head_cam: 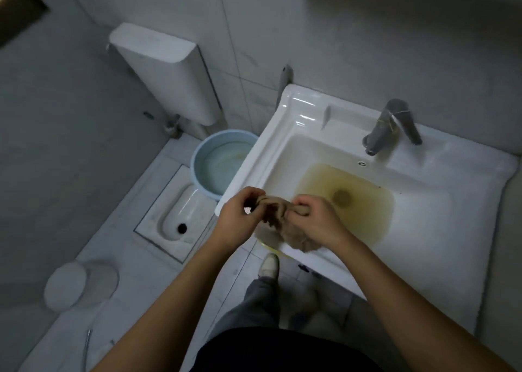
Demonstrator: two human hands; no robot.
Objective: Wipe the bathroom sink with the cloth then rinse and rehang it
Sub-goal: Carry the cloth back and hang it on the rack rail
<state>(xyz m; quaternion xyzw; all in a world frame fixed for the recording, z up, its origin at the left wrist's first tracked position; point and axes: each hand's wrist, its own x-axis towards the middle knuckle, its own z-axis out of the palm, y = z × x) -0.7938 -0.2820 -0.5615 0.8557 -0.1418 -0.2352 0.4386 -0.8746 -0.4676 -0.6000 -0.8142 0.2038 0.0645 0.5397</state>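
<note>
A brown, wet cloth (285, 230) is bunched over the front left corner of the white sink (440, 230). My left hand (240, 219) grips its left end and my right hand (313, 219) grips its right end; the rest hangs down over the sink's front rim. Murky yellow-brown water (358, 202) pools in the basin around the drain (341, 197). The grey tap (392, 125) stands at the back of the sink, and no water is seen running from it.
A light blue bucket (197, 159) holding water stands on the floor left of the sink, beside a squat toilet (180, 216). A white cistern (166, 72) hangs on the wall. A white round bin (79, 284) sits at the lower left. My shoe (269, 265) is below the sink's edge.
</note>
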